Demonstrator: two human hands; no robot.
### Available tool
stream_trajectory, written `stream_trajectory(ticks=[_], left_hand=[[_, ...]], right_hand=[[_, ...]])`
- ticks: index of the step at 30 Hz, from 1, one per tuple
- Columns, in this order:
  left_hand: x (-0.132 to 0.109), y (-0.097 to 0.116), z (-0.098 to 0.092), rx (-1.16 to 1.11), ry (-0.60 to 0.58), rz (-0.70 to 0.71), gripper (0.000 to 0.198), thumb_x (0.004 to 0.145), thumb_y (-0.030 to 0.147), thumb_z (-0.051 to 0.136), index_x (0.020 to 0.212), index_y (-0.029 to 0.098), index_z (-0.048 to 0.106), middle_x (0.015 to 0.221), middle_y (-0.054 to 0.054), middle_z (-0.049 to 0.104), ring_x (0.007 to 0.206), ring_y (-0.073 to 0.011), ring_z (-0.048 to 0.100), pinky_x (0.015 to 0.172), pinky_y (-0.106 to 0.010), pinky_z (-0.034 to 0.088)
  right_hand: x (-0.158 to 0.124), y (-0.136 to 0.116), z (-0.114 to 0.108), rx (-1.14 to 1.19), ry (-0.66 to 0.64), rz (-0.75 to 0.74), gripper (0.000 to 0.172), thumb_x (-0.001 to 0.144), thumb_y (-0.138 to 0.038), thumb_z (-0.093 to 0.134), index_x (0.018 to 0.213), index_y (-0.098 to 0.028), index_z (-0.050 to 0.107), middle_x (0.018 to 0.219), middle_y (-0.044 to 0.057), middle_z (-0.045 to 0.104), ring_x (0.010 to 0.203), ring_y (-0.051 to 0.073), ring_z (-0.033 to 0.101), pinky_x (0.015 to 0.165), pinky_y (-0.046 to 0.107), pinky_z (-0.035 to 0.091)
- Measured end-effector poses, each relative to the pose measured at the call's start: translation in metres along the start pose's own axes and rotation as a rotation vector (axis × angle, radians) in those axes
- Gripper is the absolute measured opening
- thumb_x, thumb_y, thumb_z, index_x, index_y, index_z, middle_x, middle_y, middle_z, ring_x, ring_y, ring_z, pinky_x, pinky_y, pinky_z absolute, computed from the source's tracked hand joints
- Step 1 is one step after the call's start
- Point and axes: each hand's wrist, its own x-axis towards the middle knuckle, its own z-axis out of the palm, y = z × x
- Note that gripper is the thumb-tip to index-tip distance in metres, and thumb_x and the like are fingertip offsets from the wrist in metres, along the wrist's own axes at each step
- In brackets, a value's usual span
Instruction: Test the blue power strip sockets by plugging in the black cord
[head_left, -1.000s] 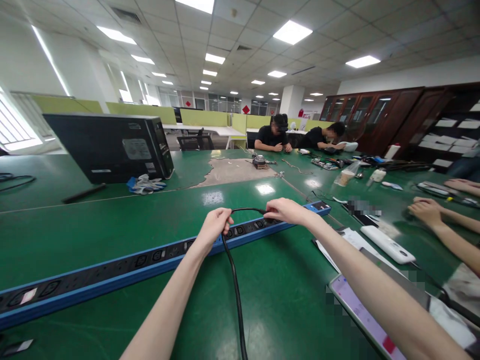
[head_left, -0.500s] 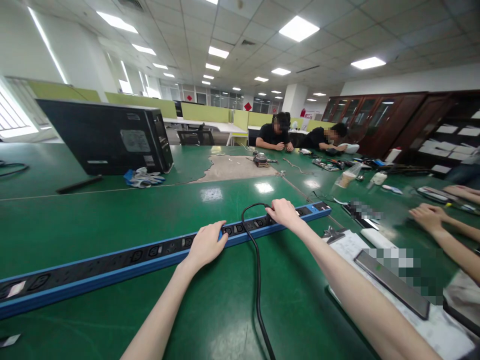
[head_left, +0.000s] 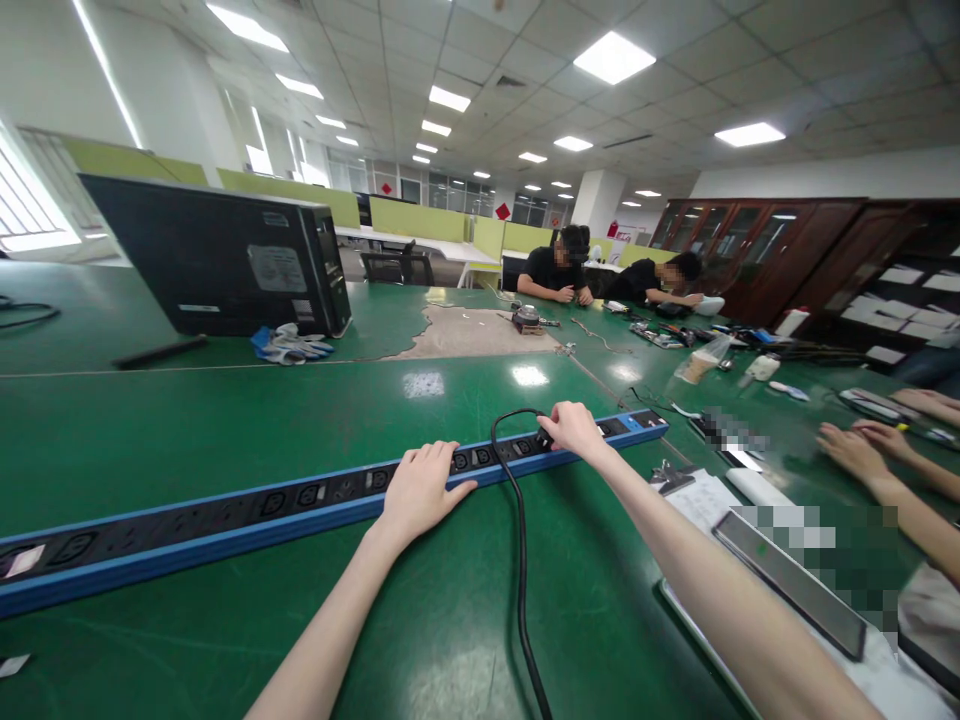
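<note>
A long blue power strip (head_left: 225, 520) with black sockets lies across the green table (head_left: 187, 430). My left hand (head_left: 424, 487) lies flat on the strip near its middle, fingers stretched out. My right hand (head_left: 574, 429) is closed on the black plug at a socket near the strip's right end. From the plug a black cable (head_left: 519, 560) loops up and then runs down toward me between my arms.
A black computer case (head_left: 225, 260) and blue-white gloves (head_left: 289, 343) sit at the back left. Papers and a dark tablet (head_left: 787, 580) lie at my right. Another person's hands (head_left: 855, 450) rest at the far right. Two people sit at the far end.
My left hand let go of the cable and came down flat on the strip. The right hand stays at the plug, and the cable loop has shifted right.
</note>
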Motion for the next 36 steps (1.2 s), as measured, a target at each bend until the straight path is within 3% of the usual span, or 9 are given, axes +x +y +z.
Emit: stream_trajectory(ticks=[9, 13, 20, 29, 36], left_hand=[[0.0, 0.001, 0.001, -0.023, 0.006, -0.015, 0.06, 0.09, 0.06, 0.055, 0.134, 0.019, 0.053, 0.123, -0.014, 0.063, 0.115, -0.031, 0.055, 0.1, -0.042, 0.037], [-0.001, 0.001, 0.002, -0.001, 0.01, -0.016, 0.06, 0.091, 0.061, 0.054, 0.134, 0.019, 0.053, 0.124, -0.014, 0.062, 0.116, -0.031, 0.055, 0.1, -0.041, 0.037], [-0.002, 0.001, 0.002, 0.003, 0.004, -0.024, 0.06, 0.091, 0.06, 0.055, 0.136, 0.02, 0.051, 0.128, -0.014, 0.061, 0.118, -0.0309, 0.054, 0.103, -0.041, 0.036], [-0.004, -0.001, -0.002, -0.024, -0.003, -0.025, 0.061, 0.09, 0.06, 0.056, 0.136, 0.02, 0.051, 0.128, -0.014, 0.062, 0.12, -0.0309, 0.054, 0.104, -0.041, 0.036], [-0.005, -0.004, -0.005, -0.021, 0.009, -0.012, 0.061, 0.091, 0.06, 0.056, 0.135, 0.019, 0.052, 0.126, -0.014, 0.063, 0.118, -0.0309, 0.055, 0.102, -0.042, 0.037]], right_hand=[[-0.009, 0.007, 0.007, 0.063, 0.071, -0.067, 0.042, 0.099, -0.053, 0.045, 0.095, -0.017, 0.066, 0.063, 0.005, 0.069, 0.07, 0.02, 0.07, 0.073, 0.026, 0.045], [-0.013, 0.004, 0.005, 0.049, 0.037, -0.114, 0.042, 0.1, -0.053, 0.043, 0.097, -0.017, 0.064, 0.066, 0.004, 0.069, 0.066, 0.018, 0.069, 0.071, 0.025, 0.043], [-0.02, -0.01, 0.008, -0.17, 0.092, -0.104, 0.043, 0.1, -0.056, 0.043, 0.105, -0.017, 0.06, 0.093, 0.013, 0.071, 0.087, 0.024, 0.069, 0.074, 0.028, 0.043], [-0.022, -0.021, 0.007, -0.247, 0.06, -0.084, 0.041, 0.102, -0.053, 0.04, 0.111, -0.017, 0.056, 0.1, 0.016, 0.069, 0.096, 0.029, 0.068, 0.079, 0.033, 0.045], [-0.016, -0.015, 0.002, -0.254, -0.032, -0.228, 0.036, 0.102, -0.05, 0.042, 0.109, -0.016, 0.054, 0.098, 0.016, 0.069, 0.096, 0.028, 0.068, 0.077, 0.03, 0.043]])
